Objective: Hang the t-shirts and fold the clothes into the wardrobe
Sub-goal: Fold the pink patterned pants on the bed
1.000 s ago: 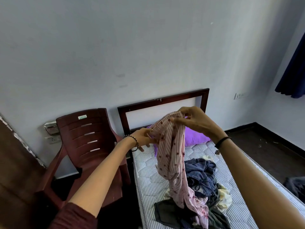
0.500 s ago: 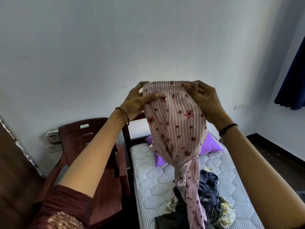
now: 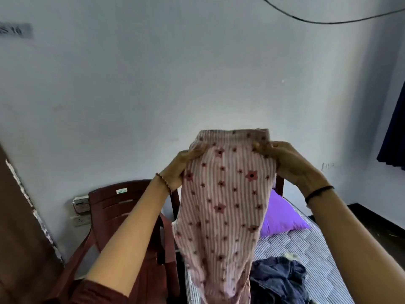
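A pink striped garment with dark red flowers (image 3: pixel 225 198) hangs in front of me, held up by its top band. My left hand (image 3: pixel 182 165) grips the band's left side and my right hand (image 3: pixel 287 163) grips its right side, both at about the same height. The cloth drops straight down and hides the middle of the bed. A dark blue garment (image 3: pixel 278 279) lies crumpled on the striped mattress (image 3: pixel 311 249) below it, to the right. The wardrobe is not in view.
A dark red plastic chair (image 3: pixel 122 218) stands left of the bed, against the white wall. A purple pillow (image 3: pixel 280 216) lies at the head of the bed. Wall sockets (image 3: pixel 81 211) sit left of the chair. A dark blue curtain (image 3: pixel 394 132) hangs at the right edge.
Both hands have raised the pink garment from above the pile to face height and spread its top band wide. My view has tilted upward.
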The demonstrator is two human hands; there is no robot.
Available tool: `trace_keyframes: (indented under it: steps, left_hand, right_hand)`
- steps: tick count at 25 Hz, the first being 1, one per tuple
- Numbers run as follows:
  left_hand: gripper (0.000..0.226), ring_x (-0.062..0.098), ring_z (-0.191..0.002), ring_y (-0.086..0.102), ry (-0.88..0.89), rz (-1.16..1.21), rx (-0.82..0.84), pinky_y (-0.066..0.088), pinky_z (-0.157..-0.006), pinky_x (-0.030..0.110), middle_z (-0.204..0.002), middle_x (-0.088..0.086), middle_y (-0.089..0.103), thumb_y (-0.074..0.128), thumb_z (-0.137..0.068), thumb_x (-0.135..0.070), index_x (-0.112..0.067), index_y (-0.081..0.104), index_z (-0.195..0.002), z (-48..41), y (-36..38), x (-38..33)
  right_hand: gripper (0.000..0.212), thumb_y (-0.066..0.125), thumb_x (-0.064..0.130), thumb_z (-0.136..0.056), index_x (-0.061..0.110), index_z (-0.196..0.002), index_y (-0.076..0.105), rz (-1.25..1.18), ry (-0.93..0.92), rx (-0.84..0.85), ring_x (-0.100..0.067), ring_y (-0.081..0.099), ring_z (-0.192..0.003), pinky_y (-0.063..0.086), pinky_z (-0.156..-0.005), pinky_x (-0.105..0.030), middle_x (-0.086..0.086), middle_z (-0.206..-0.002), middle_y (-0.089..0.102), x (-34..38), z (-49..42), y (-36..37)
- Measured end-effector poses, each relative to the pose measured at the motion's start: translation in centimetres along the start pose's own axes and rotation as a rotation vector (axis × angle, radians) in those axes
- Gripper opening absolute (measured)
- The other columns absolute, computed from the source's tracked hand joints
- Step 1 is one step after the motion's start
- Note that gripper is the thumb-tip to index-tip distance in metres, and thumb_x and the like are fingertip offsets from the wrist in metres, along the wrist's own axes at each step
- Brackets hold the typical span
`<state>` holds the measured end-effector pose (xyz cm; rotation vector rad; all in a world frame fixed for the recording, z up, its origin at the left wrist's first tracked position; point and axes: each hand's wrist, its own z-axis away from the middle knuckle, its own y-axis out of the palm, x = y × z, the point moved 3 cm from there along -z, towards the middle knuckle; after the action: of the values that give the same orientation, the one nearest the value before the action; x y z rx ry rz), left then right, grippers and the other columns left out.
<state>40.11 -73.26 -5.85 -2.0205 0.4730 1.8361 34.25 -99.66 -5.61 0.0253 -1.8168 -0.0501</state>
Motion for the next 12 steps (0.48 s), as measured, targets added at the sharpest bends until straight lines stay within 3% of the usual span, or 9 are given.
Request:
trace_keyframes:
  steps: [2, 4, 5, 7, 10, 12]
  left_hand:
    - [0.036, 0.025, -0.072, 0.064, -0.077, -0.230, 0.087, 0.051, -0.065, 0.026, -0.081, 0.011, 0.065, 0.071, -0.085, -0.045, -0.008, 0.069, -0.085, 0.3, -0.1, 1.2]
    - [0.025, 0.021, -0.069, 0.060, -0.105, -0.401, 0.092, 0.047, -0.065, 0.025, -0.076, 0.010, 0.063, 0.073, -0.087, -0.033, -0.011, 0.069, -0.074, 0.5, -0.7, 2.3]
    - [0.021, 0.023, -0.077, 0.063, -0.103, -0.352, 0.052, 0.050, -0.074, 0.030, -0.084, 0.012, 0.068, 0.073, -0.087, -0.032, -0.011, 0.072, -0.080, 0.5, -1.2, 2.5]
    - [0.036, 0.032, -0.092, 0.067, -0.096, -0.206, -0.038, 0.051, -0.091, 0.040, -0.100, 0.016, 0.073, 0.076, -0.080, -0.040, -0.006, 0.075, -0.092, 0.9, -1.9, 2.0]
    - [0.043, 0.028, -0.083, 0.069, -0.095, -0.289, -0.042, 0.055, -0.079, 0.031, -0.088, 0.013, 0.074, 0.071, -0.081, -0.046, -0.003, 0.073, -0.088, 1.6, -1.3, 1.7]
    - [0.041, 0.026, -0.088, 0.070, -0.075, -0.133, -0.041, 0.055, -0.082, 0.031, -0.098, 0.011, 0.073, 0.069, -0.083, -0.045, -0.007, 0.073, -0.097, 2.0, -1.1, 1.8]
  right_hand:
    - [0.030, 0.073, 0.028, -0.090, 0.008, -0.068, 0.066, 0.034, 0.024, -0.090, -0.012, 0.062, -0.056, 0.048, -0.053, -0.023, 0.003, -0.062, 0.068, -0.6, -0.1, 0.0]
    - [0.047, 0.071, 0.039, -0.094, 0.012, -0.059, 0.055, 0.248, 0.073, -0.103, -0.012, 0.048, -0.051, 0.033, -0.049, -0.023, 0.004, -0.053, 0.052, -1.9, 0.1, -0.2]
    - [0.048, 0.071, 0.043, -0.094, 0.009, -0.061, 0.059, 0.238, 0.080, -0.109, -0.013, 0.051, -0.054, 0.034, -0.053, -0.024, 0.000, -0.057, 0.055, -2.4, 0.0, -0.3]
    - [0.044, 0.070, 0.045, -0.093, 0.004, -0.076, 0.068, 0.126, 0.056, -0.123, -0.018, 0.062, -0.068, 0.041, -0.066, -0.028, -0.008, -0.072, 0.067, -2.4, 0.5, -0.4]
    - [0.046, 0.072, 0.049, -0.090, 0.013, -0.066, 0.055, 0.195, 0.073, -0.117, -0.018, 0.049, -0.061, 0.032, -0.062, -0.032, -0.010, -0.067, 0.051, -2.2, 0.8, -0.2]
    - [0.043, 0.071, 0.048, -0.091, 0.009, -0.073, 0.066, 0.054, 0.123, -0.083, -0.022, 0.062, -0.070, 0.049, -0.069, -0.032, -0.014, -0.081, 0.067, -2.2, 0.9, 0.8]
